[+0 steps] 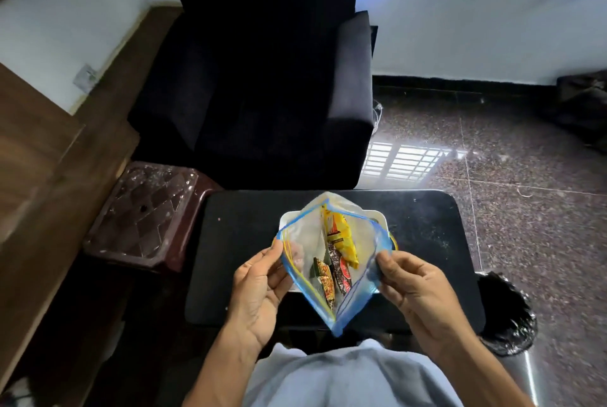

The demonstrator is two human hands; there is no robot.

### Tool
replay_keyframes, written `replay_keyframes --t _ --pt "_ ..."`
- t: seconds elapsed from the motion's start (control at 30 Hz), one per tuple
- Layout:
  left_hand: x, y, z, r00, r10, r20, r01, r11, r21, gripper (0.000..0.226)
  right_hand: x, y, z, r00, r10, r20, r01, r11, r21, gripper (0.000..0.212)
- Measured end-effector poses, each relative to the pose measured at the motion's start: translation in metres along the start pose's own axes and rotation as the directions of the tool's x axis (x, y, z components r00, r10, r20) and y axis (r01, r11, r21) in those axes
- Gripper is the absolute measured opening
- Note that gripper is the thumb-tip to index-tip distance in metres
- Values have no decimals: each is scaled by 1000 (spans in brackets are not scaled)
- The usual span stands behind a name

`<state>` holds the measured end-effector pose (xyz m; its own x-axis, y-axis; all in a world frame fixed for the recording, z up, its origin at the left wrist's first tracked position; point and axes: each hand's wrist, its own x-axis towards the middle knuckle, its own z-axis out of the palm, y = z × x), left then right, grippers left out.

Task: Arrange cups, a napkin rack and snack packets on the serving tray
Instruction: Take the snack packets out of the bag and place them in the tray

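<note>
Zip bag with snack packets, mouth spread above tray; fingers of left hand and right hand pinch its rims

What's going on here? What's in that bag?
A person is holding a clear zip bag open above a white tray on the black table. The left hand and right hand each pinch one side of its blue rim. Inside the bag sit snack packets, one yellow and some darker.
</note>
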<state>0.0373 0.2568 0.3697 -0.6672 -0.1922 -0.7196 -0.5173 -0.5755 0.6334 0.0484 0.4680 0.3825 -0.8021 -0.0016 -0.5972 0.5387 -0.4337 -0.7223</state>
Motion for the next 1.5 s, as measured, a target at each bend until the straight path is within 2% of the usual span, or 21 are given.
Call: replay_keyframes --t 0.17,0.27,0.4,0.5,0.53,0.57,0.6,0.63,0.67,0.7,0.73,0.8,0.87,0.93,1.0,1.07,1.13,1.2,1.33,1.4,1.5 --pt "-24 -45 50 987 115 -109 -79 955 287 32 7 -24 -18 980 -23 196 61 981 -186 18" --pt "-30 -68 77 987 144 -68 -108 918 382 43 11 -40 -36 961 -43 273 127 946 -298 13" --pt "-30 -91 103 984 169 -58 -146 949 281 36 12 -52 -67 958 -28 285 140 914 -381 14" --pt "-32 -95 119 991 134 5 -133 981 144 32 7 -59 -91 974 -31 223 143 851 -505 30" --pt "-36 -96 122 992 116 46 -121 985 124 33 4 -61 -99 975 -76 211 190 776 -602 37" --pt "-39 -96 125 990 107 89 -117 987 114 34 1 -64 -106 961 -174 215 276 635 -722 40" --pt "-43 -97 126 988 100 117 -113 988 109 34 -2 -68 -111 914 -322 248 374 431 -821 37" --pt "-44 -97 125 985 100 138 -115 988 106 35 -7 -73 -111 818 -475 324 470 227 -853 29" --pt "-46 -97 124 984 101 146 -116 988 104 36 -12 -80 -106 699 -582 416 561 84 -824 17" --pt "-47 -95 124 984 103 147 -119 987 107 37 -15 -85 -98 598 -608 522 653 -8 -757 8" --pt "-47 -93 123 983 112 147 -129 986 111 38 -15 -90 -89 530 -555 640 728 -88 -680 9" --pt "-47 -88 120 979 139 150 -157 981 114 39 -4 -90 -69 503 -196 842 825 -181 -535 26" --pt "-49 -79 115 970 166 178 -190 974 124 38 20 -69 -52 528 201 825 836 -293 -463 27" --pt "-52 -68 109 957 181 225 -217 965 145 37 42 -40 -39 499 349 793 855 -349 -384 27" --pt "-56 -58 103 943 193 271 -244 956 166 37 56 -15 -26 490 362 793 837 -451 -311 31" --pt "-55 -50 94 934 197 298 -259 948 184 37 60 1 -11 546 370 752 770 -576 -275 38" --pt "-55 -42 86 932 188 310 -255 947 193 36 60 12 3 604 373 704 718 -638 -279 40" --pt "-52 -35 78 927 183 326 -261 941 214 36 64 22 13 618 350 705 702 -649 -294 36" --pt "-42 -17 57 939 185 289 -249 947 202 40 62 25 37 583 306 753 732 -600 -323 20" --pt "-37 -8 45 942 179 283 -242 949 204 47 59 17 49 594 300 746 726 -599 -338 20" --pt "-27 3 27 948 150 282 -202 965 165 41 40 -4 63 592 218 776 723 -569 -392 25"
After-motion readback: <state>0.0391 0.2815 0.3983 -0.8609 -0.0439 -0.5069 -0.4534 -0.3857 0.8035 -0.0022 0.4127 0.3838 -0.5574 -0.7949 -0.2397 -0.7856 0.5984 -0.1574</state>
